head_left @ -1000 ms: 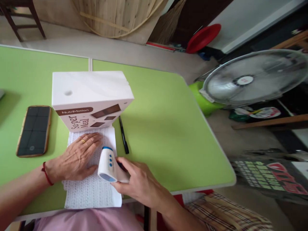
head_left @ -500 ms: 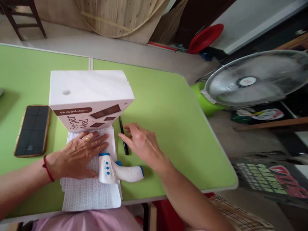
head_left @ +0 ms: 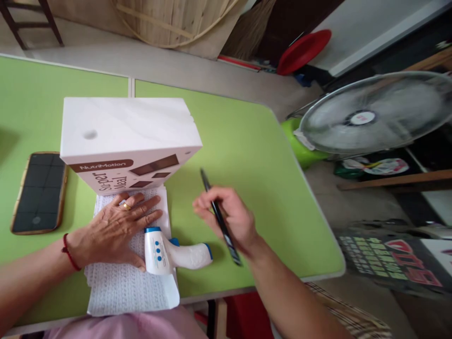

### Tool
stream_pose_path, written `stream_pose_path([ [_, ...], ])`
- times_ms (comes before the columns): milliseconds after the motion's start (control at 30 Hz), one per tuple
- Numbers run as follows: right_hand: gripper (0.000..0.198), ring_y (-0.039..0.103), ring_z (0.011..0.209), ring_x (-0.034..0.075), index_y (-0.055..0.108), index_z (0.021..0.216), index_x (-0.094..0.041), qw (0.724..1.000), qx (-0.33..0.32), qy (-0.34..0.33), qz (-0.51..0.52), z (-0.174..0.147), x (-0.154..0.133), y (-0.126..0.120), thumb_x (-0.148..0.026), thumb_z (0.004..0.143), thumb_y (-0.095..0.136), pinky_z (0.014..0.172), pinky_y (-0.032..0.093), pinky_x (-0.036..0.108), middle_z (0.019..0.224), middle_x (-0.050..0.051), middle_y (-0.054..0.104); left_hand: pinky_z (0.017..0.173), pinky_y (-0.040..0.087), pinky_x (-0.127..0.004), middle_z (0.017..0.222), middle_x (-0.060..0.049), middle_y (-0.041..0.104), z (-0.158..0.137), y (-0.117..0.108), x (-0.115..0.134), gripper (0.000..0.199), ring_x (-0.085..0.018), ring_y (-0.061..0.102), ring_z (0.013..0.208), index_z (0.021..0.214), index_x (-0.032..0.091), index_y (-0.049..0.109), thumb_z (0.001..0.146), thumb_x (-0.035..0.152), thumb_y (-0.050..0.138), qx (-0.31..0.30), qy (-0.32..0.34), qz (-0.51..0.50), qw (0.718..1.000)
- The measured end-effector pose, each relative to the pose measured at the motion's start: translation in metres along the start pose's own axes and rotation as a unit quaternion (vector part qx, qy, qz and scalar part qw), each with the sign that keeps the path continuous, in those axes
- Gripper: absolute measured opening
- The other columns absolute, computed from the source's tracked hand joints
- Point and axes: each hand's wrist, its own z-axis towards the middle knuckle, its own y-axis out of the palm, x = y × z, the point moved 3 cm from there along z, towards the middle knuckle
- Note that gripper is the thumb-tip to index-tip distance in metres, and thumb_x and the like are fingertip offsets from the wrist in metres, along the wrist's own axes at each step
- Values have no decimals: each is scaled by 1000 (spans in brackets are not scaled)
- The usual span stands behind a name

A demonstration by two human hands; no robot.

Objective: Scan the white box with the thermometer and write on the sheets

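A black pen (head_left: 219, 217) is held in my right hand (head_left: 231, 214), tilted above the green tabletop. Fingers spread, my left hand (head_left: 115, 230) lies flat on written paper sheets (head_left: 134, 292). On the right part of the sheets rests a white and blue infrared thermometer (head_left: 158, 252), its handle reaching past the paper's edge. Just beyond my left fingertips stands a white NutriMotion box (head_left: 130, 127), covering the far end of the sheets.
A smartphone (head_left: 40, 193) in a tan-edged case lies left of the box on the green table (head_left: 240, 136). Past the table's right edge stands a fan (head_left: 360, 117) with a green base. A red basin (head_left: 303, 52) and a wooden stool (head_left: 31, 23) are farther back.
My right hand has picked up the pen from the table and moved it slightly to the right. My left hand stays flat on the paper. The view has shifted a little.
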Motion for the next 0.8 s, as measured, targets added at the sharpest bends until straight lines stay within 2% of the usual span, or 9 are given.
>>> stream_pose_path([
  [67, 5, 59, 62, 13, 53, 97, -22, 994, -56, -89, -40, -12, -20, 6, -26, 94, 51, 57, 52, 24, 72, 0, 59, 110, 24, -48, 154, -4, 33, 0, -1, 0, 96, -34, 39, 132, 143, 24, 42, 66, 77, 65, 0, 3, 0, 1000],
  [133, 13, 65, 78, 19, 53, 94, -19, 980, -109, -147, -76, -27, -36, 16, -32, 94, 51, 70, 56, 32, 84, 8, 67, 110, 24, -47, 154, -5, 33, 0, -1, 0, 97, -34, 39, 132, 143, 24, 41, 66, 77, 65, -1, 3, 3, 1000],
  [200, 18, 65, 96, 25, 51, 92, -19, 974, -136, -137, -117, -40, -41, 25, -33, 88, 61, 81, 56, 40, 103, 17, 68, 110, 24, -47, 154, -6, 32, 0, 0, 0, 99, -34, 39, 132, 143, 23, 41, 65, 77, 66, -1, 2, 6, 1000],
  [300, 18, 67, 95, 24, 50, 93, -18, 970, -140, -143, -141, -49, -35, 28, -19, 83, 65, 78, 58, 37, 103, 17, 69, 111, 22, -48, 155, -7, 30, 1, 2, 0, 103, -34, 37, 134, 142, 22, 42, 61, 80, 66, -3, 3, 4, 1000],
  [367, 20, 67, 92, 22, 51, 94, -18, 969, -131, -155, -140, -43, -26, 20, -14, 82, 66, 76, 58, 36, 103, 16, 69, 112, 20, -49, 155, -8, 29, 1, 4, 0, 108, -35, 35, 136, 143, 19, 40, 59, 82, 65, -3, 3, -2, 1000],
  [433, 19, 66, 98, 23, 52, 93, -20, 971, -123, -147, -142, -31, -17, 8, -13, 82, 65, 81, 57, 40, 106, 16, 69, 114, 18, -50, 155, -11, 29, 2, 6, 1, 114, -35, 31, 139, 146, 16, 35, 59, 85, 61, 0, -5, -9, 1000],
  [600, 14, 67, 97, 22, 55, 88, -22, 963, -220, -119, -102, -11, 1, -17, -13, 83, 65, 84, 55, 39, 101, 10, 71, 116, 15, -50, 155, -18, 24, 2, 10, 10, 124, -36, 22, 144, 147, 9, 30, 58, 90, 53, 12, -16, -10, 1000],
  [667, 14, 67, 98, 22, 57, 88, -23, 972, -197, -72, -103, -11, 14, -25, -14, 82, 65, 84, 56, 39, 104, 9, 71, 117, 12, -52, 156, -20, 19, 2, 12, 17, 128, -38, 16, 145, 148, 10, 29, 53, 90, 59, 12, -15, -1, 1000],
  [800, 16, 68, 100, 23, 58, 89, -24, 991, -9, 13, -133, -7, 42, -31, -21, 79, 71, 84, 57, 41, 106, 9, 69, 115, 3, -61, 157, -23, 10, 2, 14, 26, 123, -43, 6, 145, 147, 17, 33, 51, 89, 60, 11, -20, 13, 1000],
])
